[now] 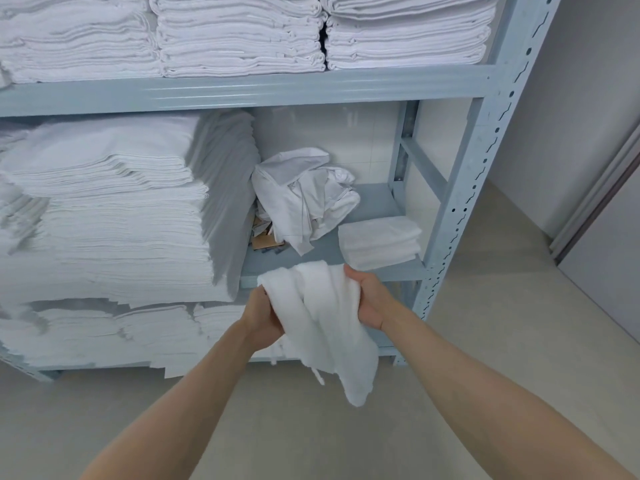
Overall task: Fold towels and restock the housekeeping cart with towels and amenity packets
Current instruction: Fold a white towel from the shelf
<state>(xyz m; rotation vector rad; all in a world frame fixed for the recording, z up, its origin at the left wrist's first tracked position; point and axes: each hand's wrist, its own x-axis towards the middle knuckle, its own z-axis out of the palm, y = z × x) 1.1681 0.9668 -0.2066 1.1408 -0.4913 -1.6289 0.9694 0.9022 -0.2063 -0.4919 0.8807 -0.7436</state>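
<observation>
A loose white towel (322,320) hangs crumpled between both my hands in front of the middle shelf's edge. My left hand (263,320) grips its left side and my right hand (367,299) grips its right side, with the lower end dangling toward the floor. On the middle shelf behind sits a small stack of folded white towels (379,240). A crumpled heap of white linen (304,195) lies further back on the same shelf. No cart or amenity packets are visible.
The grey-blue metal shelving unit (460,209) holds tall stacks of folded white linen (110,209) on the left and more stacks on the top shelf (242,36). Brown cardboard scraps (265,235) lie under the heap. Beige floor lies below and right, beside a door (602,244).
</observation>
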